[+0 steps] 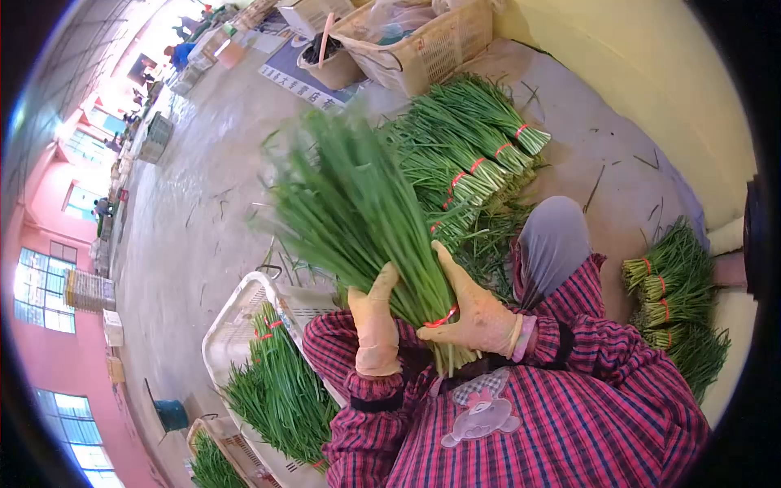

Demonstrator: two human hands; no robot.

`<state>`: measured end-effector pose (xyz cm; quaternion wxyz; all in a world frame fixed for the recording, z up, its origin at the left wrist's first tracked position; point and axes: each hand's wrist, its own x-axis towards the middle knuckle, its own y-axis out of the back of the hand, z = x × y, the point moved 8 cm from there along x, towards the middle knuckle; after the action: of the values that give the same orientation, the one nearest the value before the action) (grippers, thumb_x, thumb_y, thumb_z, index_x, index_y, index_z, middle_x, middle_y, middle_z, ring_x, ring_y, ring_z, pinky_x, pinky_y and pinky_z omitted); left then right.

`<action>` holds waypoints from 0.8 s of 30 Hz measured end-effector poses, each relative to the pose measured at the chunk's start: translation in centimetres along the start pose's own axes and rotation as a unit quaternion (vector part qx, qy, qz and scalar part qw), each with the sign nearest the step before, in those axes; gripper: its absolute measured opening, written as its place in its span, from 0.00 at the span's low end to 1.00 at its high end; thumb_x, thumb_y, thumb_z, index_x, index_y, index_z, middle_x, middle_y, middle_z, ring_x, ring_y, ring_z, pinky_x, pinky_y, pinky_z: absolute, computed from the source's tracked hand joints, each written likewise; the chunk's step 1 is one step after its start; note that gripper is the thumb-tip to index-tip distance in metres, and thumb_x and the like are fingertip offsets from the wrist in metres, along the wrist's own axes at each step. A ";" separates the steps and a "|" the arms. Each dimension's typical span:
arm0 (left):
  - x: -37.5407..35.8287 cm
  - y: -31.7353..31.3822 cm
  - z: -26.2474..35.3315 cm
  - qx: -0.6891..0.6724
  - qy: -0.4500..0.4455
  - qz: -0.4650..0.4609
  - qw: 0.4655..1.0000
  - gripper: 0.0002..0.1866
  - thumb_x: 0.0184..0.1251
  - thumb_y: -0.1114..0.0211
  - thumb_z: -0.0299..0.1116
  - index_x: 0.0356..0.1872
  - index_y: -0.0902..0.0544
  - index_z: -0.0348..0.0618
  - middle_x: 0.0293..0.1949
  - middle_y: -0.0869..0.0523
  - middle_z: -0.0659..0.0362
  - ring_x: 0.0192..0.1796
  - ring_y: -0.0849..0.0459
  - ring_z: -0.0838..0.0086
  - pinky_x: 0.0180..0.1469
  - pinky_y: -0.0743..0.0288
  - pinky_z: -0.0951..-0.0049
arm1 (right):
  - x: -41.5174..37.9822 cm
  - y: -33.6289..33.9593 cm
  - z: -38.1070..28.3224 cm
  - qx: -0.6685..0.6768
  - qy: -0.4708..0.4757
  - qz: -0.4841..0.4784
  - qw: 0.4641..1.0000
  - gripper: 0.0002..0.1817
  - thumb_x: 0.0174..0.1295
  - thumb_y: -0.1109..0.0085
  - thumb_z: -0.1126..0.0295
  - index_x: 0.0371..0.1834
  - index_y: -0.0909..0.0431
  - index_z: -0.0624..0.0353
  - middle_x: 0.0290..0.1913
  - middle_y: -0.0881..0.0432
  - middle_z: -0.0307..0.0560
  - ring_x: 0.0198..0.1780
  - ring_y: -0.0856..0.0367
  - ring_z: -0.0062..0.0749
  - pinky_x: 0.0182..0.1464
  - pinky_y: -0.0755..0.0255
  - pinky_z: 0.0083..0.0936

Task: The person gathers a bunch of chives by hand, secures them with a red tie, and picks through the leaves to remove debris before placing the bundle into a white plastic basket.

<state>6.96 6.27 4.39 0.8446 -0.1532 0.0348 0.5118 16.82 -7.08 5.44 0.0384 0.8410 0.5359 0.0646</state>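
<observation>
**Green bundle with red band gripped in both hands**

Green, long-leaved stalks with pale cut ends are gathered into one thick bundle [366, 220], held above the lap at the centre of the view. Its blurred leaf tips are pointed towards 11 o'clock and its cut ends towards 5 o'clock. A narrow red band [440, 318] is wrapped around it near the base. The bundle is gripped from one side by the left hand [376, 329], in a cream rubber glove, with the thumb laid against the stalks. It is clasped beside the band by the right hand [480, 313], gloved alike.

At 1 o'clock, a row of similar red-banded bundles [480, 138] is laid on the grey floor [187, 211], with loose green leaves [495, 252] scattered beside it. More banded bundles [675, 285] are piled at 3 o'clock, near the pale yellow wall [634, 57]. Red-banded greens [285, 390] are also contained in a cream plastic crate [213, 329] at 8 o'clock.

The banding of the held bundle appears to be done, and many others are seen finished. The loose leaves are left unbanded; whether they are usable stalks or trimmings cannot be told.
</observation>
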 end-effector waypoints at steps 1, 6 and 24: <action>0.0 0.1 0.0 -0.001 0.001 -0.001 1.000 0.25 0.66 0.34 0.24 0.64 0.25 0.35 0.57 0.18 0.55 0.56 0.18 0.69 0.63 0.27 0.70 | -0.2 0.1 -0.4 -0.064 0.028 0.002 0.998 0.63 0.55 0.24 0.60 0.81 0.65 0.68 0.77 0.43 0.66 0.78 0.41 0.46 0.76 0.43 0.34; -1.1 -0.1 -0.4 -0.005 -0.066 0.015 0.998 0.25 0.63 0.33 0.22 0.62 0.25 0.33 0.54 0.17 0.56 0.54 0.17 0.66 0.61 0.24 0.67 | 3.3 2.1 -0.1 0.013 -0.048 0.080 0.996 0.61 0.58 0.26 0.55 0.81 0.63 0.68 0.76 0.40 0.68 0.76 0.38 0.46 0.75 0.42 0.33; -1.7 1.5 -1.8 -0.133 0.034 -0.007 0.990 0.28 0.61 0.32 0.24 0.64 0.27 0.34 0.56 0.18 0.55 0.57 0.18 0.67 0.63 0.24 0.65 | 3.2 5.7 1.4 -0.064 -0.003 0.219 0.974 0.48 0.61 0.28 0.61 0.80 0.48 0.60 0.70 0.30 0.58 0.72 0.33 0.45 0.74 0.40 0.35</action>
<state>5.00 4.97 2.69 0.8187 -0.2821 -0.0059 0.5001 23.44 -6.60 5.04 0.0788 0.9338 0.3333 0.1033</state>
